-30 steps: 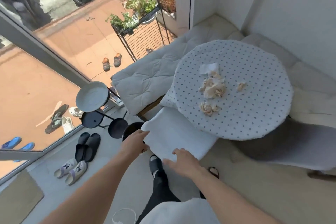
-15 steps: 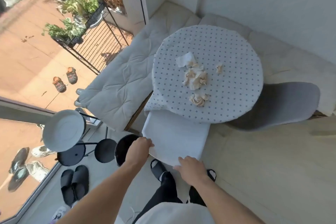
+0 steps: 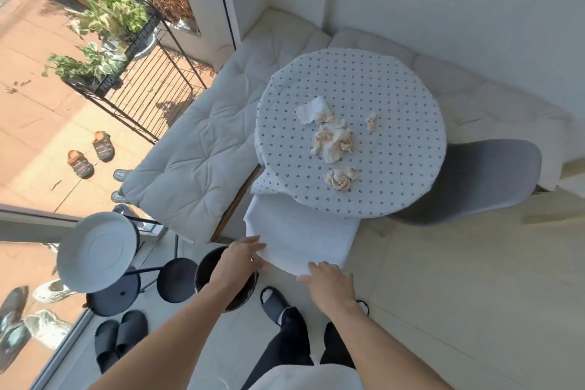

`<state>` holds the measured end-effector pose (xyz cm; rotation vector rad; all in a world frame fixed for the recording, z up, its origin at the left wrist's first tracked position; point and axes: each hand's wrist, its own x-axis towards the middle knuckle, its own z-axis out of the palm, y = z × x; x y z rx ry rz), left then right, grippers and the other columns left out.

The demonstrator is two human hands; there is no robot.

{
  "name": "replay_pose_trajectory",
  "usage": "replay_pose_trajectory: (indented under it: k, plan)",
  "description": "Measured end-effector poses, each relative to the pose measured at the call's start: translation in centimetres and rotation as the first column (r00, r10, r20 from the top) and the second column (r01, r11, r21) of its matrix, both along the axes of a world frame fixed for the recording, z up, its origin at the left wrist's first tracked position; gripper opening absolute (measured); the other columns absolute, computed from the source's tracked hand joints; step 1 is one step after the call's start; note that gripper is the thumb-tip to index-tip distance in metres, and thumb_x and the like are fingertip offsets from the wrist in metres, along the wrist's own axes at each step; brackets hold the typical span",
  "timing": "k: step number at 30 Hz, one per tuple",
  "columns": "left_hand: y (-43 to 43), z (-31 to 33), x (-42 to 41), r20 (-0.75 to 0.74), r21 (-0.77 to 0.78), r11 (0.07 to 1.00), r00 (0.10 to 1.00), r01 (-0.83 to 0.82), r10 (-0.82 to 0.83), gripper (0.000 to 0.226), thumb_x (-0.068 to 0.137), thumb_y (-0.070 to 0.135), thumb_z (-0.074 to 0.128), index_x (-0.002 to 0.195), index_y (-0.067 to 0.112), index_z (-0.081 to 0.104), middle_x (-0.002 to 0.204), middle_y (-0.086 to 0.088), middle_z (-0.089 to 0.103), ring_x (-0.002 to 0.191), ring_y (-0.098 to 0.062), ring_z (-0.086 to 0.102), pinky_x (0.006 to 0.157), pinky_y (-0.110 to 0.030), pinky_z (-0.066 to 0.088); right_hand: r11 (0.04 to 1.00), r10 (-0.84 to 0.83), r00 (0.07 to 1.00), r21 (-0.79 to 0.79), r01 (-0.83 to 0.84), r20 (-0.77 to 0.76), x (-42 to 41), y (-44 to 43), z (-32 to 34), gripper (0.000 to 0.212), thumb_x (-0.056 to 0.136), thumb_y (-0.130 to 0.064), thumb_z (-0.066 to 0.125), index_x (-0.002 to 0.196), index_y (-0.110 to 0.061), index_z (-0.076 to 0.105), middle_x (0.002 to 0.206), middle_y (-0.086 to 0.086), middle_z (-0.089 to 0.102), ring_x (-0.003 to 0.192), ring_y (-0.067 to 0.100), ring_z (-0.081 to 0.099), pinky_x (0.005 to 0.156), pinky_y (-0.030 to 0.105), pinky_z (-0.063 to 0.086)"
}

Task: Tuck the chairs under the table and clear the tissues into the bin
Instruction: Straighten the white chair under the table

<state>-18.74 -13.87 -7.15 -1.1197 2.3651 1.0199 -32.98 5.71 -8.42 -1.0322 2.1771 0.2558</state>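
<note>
- White chair [image 3: 300,237]: front part already under the table [image 3: 411,98] edge, rear part out in the open. Partly tucked, by my reading; a further push looks needed.
- Left hand [image 3: 235,260]: on the chair's near-left edge, fingers extended and only loosely spread, laid on the rim rather than curled round it.
- Right hand [image 3: 330,283]: on the near-right edge, fingers flat and slightly spread, fingertips on the rim. No closed grasp on either side, as far as I can see.
- Grey chair [image 3: 481,180]: at the table's right side, one edge hidden under the cloth, most of it out. Whether it counts as tucked I cannot tell; probably needs a push too.
- Tissues [image 3: 334,142]: crumpled, all on the tabletop near the middle, several clustered, one small piece apart to the right. None cleared yet.
- Bin [image 3: 209,269]: dark round container on the floor just left of the white chair, partly behind the left forearm. Contents not visible.
- Judgement: early stage; chair step under way, tissue step not begun.
</note>
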Motion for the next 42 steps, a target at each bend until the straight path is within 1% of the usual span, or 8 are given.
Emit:
replay_pose_trajectory:
  k: [4, 8, 14, 24, 30, 33, 39, 42]
  plan:
    - [0.0, 0.4, -0.1, -0.001, -0.058, 0.998, 1.000, 0.024, -0.024, 0.039, 0.090, 0.034, 0.074, 0.129, 0.031, 0.072, 0.152, 0.013, 0.054, 0.123, -0.010, 0.064, 0.100, -0.026, 0.047, 0.998, -0.065, 0.995, 0.028, 0.063, 0.081, -0.7, -0.4, 0.7, 0.055, 0.103, -0.064, 0.035, 0.126, -0.021, 0.059, 0.125, 0.006, 0.062, 0.120, 0.030, 0.056, 0.092, 0.050, 0.047]
    - [-0.4, 1.0, -0.7, 0.056, -0.113, 0.989, 0.995, 0.092, -0.086, 0.037, 0.088, 0.041, 0.074, 0.124, 0.034, 0.073, 0.146, 0.016, 0.058, 0.119, -0.012, 0.065, 0.095, -0.033, 0.054, 0.985, -0.168, 0.963, -0.009, 0.174, 0.209, -3.3, 0.0, 1.5, 0.055, 0.104, -0.058, 0.036, 0.140, -0.023, 0.058, 0.139, 0.005, 0.059, 0.124, 0.027, 0.058, 0.099, 0.045, 0.051]
    - [-2.7, 1.6, -4.8, 0.150, -0.133, 0.982, 0.982, 0.132, -0.111, 0.043, 0.087, 0.066, 0.064, 0.110, 0.032, 0.075, 0.109, 0.010, 0.075, 0.101, -0.014, 0.070, 0.078, -0.033, 0.057, 0.948, -0.279, 0.937, -0.092, 0.303, 0.212, -10.4, 0.4, 2.8, 0.052, 0.103, -0.056, 0.041, 0.140, -0.022, 0.056, 0.143, 0.003, 0.057, 0.128, 0.023, 0.056, 0.104, 0.042, 0.049]
    - [-5.3, 2.4, -16.4, -0.083, -0.018, 0.991, 0.988, -0.130, 0.129, 0.034, 0.095, 0.049, 0.061, 0.121, 0.032, 0.073, 0.116, 0.016, 0.075, 0.097, -0.004, 0.071, 0.081, -0.024, 0.054, 0.885, -0.354, 0.915, -0.245, 0.395, 0.196, -27.0, -3.0, 5.1, 0.046, 0.103, -0.049, 0.048, 0.137, -0.019, 0.056, 0.139, 0.002, 0.061, 0.130, 0.022, 0.055, 0.106, 0.046, 0.049]
    - [-7.5, 1.6, -24.9, -0.156, -0.009, 0.971, 0.960, -0.238, 0.233, 0.041, 0.095, 0.052, 0.060, 0.131, 0.032, 0.066, 0.125, 0.014, 0.070, 0.100, -0.009, 0.071, 0.087, -0.033, 0.058, 0.854, -0.362, 0.906, -0.311, 0.416, 0.218, -36.1, -7.0, 3.9, 0.052, 0.102, -0.049, 0.054, 0.144, -0.020, 0.050, 0.143, 0.003, 0.057, 0.131, 0.024, 0.054, 0.105, 0.045, 0.049]
    - [-8.7, 0.0, -28.8, -0.156, -0.005, 0.965, 0.954, -0.261, 0.257, 0.050, 0.095, 0.052, 0.063, 0.140, 0.032, 0.058, 0.134, 0.008, 0.063, 0.110, -0.014, 0.067, 0.083, -0.029, 0.055, 0.854, -0.353, 0.909, -0.320, 0.410, 0.223, -40.0, -9.5, 2.3, 0.055, 0.100, -0.048, 0.057, 0.147, -0.022, 0.045, 0.145, 0.007, 0.052, 0.125, 0.025, 0.055, 0.099, 0.041, 0.048]
    - [-10.9, -4.1, -35.1, -0.135, -0.003, 0.972, 0.963, -0.234, 0.232, 0.058, 0.096, 0.052, 0.061, 0.150, 0.034, 0.046, 0.143, -0.001, 0.053, 0.120, -0.022, 0.063, 0.098, -0.036, 0.054, 0.870, -0.307, 0.928, -0.333, 0.364, 0.212, -45.5, -13.7, -1.7, 0.051, 0.098, -0.041, 0.064, 0.141, -0.029, 0.040, 0.142, 0.008, 0.036, 0.078, 0.020, 0.063, 0.067, 0.035, 0.056]
    - [-11.7, -6.0, -37.6, -0.121, -0.022, 0.977, 0.970, -0.214, 0.210, 0.054, 0.099, 0.046, 0.058, 0.150, 0.037, 0.045, 0.141, -0.002, 0.053, 0.109, -0.019, 0.064, 0.092, -0.033, 0.052, 0.875, -0.274, 0.938, -0.350, 0.335, 0.212, -47.2, -15.2, -3.7, 0.058, 0.098, -0.035, 0.066, 0.148, -0.032, 0.037, 0.147, 0.006, 0.030, 0.087, 0.023, 0.064, 0.057, 0.029, 0.051]
